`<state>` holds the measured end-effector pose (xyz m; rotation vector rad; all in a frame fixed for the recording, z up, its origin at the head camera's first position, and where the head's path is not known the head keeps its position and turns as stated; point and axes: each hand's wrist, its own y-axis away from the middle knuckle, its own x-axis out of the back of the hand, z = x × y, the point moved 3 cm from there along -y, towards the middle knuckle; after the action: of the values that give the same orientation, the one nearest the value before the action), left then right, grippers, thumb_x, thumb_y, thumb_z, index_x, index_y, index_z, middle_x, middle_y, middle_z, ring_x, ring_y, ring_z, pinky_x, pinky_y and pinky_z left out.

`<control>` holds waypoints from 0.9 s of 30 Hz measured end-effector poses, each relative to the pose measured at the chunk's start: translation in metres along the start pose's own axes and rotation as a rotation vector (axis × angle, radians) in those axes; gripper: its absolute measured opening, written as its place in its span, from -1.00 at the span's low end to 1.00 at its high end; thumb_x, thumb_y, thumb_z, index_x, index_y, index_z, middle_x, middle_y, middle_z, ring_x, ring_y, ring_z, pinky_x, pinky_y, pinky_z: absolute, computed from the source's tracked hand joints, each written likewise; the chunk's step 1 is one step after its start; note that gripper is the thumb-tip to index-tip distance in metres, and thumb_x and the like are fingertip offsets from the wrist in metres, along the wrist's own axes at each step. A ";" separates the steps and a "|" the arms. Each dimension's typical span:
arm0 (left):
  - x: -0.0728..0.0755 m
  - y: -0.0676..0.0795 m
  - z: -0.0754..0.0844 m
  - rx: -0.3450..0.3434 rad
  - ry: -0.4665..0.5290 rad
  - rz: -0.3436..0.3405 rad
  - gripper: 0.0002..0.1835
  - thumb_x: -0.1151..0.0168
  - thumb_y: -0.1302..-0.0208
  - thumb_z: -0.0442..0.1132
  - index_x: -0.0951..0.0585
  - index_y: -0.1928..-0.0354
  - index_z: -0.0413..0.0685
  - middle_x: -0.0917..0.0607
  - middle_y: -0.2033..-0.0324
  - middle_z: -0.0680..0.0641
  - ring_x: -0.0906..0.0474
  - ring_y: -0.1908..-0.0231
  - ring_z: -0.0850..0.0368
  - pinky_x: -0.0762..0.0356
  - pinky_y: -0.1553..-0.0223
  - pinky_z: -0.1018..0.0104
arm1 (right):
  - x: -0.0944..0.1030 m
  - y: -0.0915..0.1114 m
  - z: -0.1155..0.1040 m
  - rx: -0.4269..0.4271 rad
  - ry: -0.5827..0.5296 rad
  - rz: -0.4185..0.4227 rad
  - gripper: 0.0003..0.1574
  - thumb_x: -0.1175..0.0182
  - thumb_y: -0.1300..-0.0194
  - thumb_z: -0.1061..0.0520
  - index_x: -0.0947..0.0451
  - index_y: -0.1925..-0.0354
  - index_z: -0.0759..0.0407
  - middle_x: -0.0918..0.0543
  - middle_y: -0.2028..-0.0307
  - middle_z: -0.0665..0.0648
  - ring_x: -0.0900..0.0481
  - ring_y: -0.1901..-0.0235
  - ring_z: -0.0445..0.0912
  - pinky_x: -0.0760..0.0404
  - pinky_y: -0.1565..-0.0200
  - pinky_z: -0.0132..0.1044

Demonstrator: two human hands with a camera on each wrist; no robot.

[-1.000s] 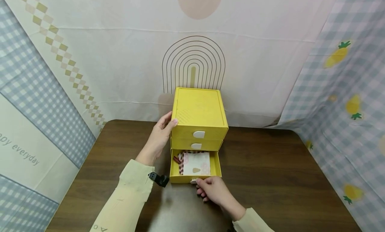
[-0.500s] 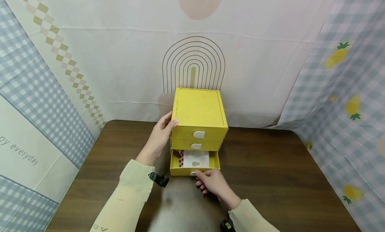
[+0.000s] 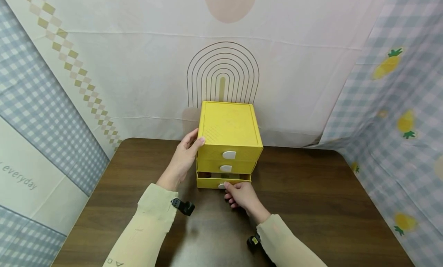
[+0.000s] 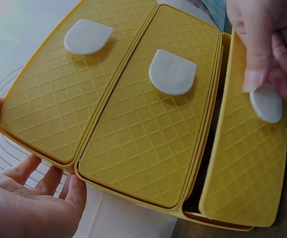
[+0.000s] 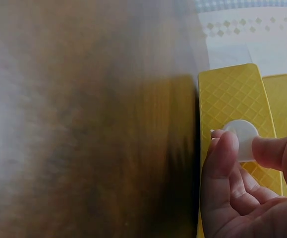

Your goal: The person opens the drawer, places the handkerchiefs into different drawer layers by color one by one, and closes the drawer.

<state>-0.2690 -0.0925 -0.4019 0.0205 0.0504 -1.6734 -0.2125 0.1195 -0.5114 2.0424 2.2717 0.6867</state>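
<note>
A yellow drawer cabinet stands on the brown table, its upper two drawers closed. The bottom drawer sticks out slightly, and its contents are mostly hidden. My left hand rests against the cabinet's left side, thumb near the top front corner; its bent fingers touch the side wall in the left wrist view. With thumb and fingers, my right hand pinches the bottom drawer's white handle. In the left wrist view a narrow dark gap shows behind that drawer front.
The wooden table extends on both sides of the cabinet. Behind it hangs a pale cloth with a printed arch. Checked cloths hang at the sides. Black wrist cameras sit by both cuffs.
My right hand has moved away from me, pushing the bottom drawer most of the way in. The folded cloth inside has gone largely out of sight. My left hand has stayed put.
</note>
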 end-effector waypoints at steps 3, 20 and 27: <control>-0.001 0.001 0.000 -0.001 0.001 -0.009 -0.32 -0.18 -0.31 0.17 -0.27 -0.43 0.25 -0.32 -0.34 0.11 -0.23 -0.29 0.16 -0.18 -0.32 0.14 | 0.001 -0.006 -0.003 -0.011 -0.010 0.016 -0.43 -0.19 -0.36 -0.15 -0.66 0.37 0.37 -0.69 0.50 0.17 -0.54 0.63 -0.16 -0.64 0.55 -0.27; 0.003 0.001 0.002 0.016 -0.028 -0.010 -0.34 -0.16 -0.33 0.16 -0.26 -0.43 0.30 -0.30 -0.36 0.12 -0.19 -0.32 0.18 -0.16 -0.33 0.15 | 0.002 -0.022 -0.007 -0.050 -0.017 -0.024 -0.46 -0.19 -0.36 -0.16 -0.66 0.35 0.33 -0.68 0.46 0.14 -0.55 0.58 -0.15 -0.66 0.48 -0.26; 0.004 0.003 -0.001 0.004 -0.030 0.002 -0.29 -0.19 -0.28 0.22 -0.28 -0.42 0.28 -0.33 -0.33 0.12 -0.23 -0.29 0.17 -0.20 -0.31 0.14 | -0.002 -0.020 -0.003 -0.040 -0.009 -0.017 -0.42 -0.17 -0.36 -0.20 -0.65 0.36 0.32 -0.67 0.46 0.14 -0.55 0.59 -0.14 -0.65 0.50 -0.26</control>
<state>-0.2665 -0.0966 -0.4030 -0.0012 0.0240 -1.6711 -0.2318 0.1158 -0.5158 2.0025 2.2490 0.7146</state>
